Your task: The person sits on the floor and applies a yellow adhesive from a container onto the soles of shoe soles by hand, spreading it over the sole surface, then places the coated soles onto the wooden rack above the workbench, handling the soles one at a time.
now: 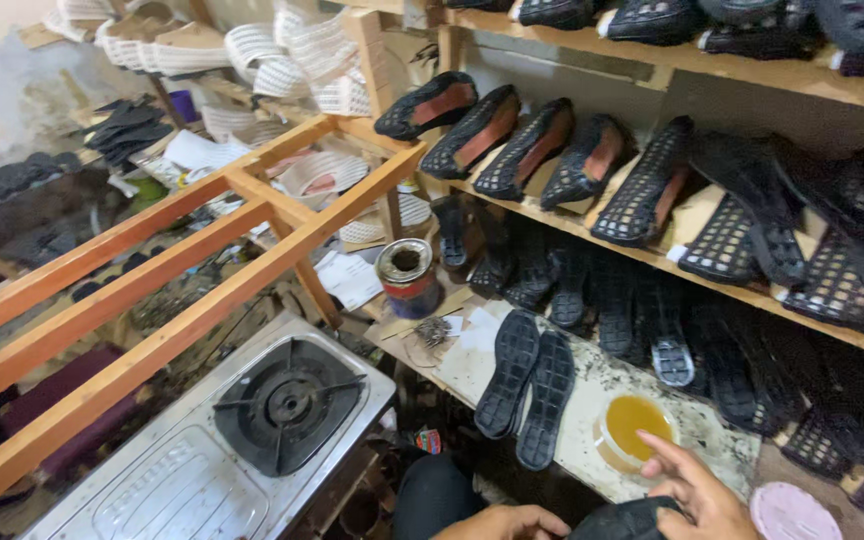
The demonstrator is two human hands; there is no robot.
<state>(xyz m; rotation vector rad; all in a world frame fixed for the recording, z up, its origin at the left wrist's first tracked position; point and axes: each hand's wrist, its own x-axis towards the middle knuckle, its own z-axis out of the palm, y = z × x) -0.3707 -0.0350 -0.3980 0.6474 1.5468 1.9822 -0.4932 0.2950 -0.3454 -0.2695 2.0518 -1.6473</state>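
My right hand (690, 489) is at the bottom edge, fingers spread, resting on a dark shoe piece (620, 520) right next to a round tub of yellow glue (633, 425). My left hand (504, 523) shows only partly at the bottom edge, curled against the same dark piece. Two black soles (528, 384) lie tread up on the speckled worktop (592, 395) just above my hands.
A metal glue tin (407, 274) stands at the back of the worktop. Wooden shelves (652, 260) hold several black woven shoe uppers. A steel gas stove (282, 405) sits at left under a wooden frame (152, 290). A pink lid (795, 512) lies at bottom right.
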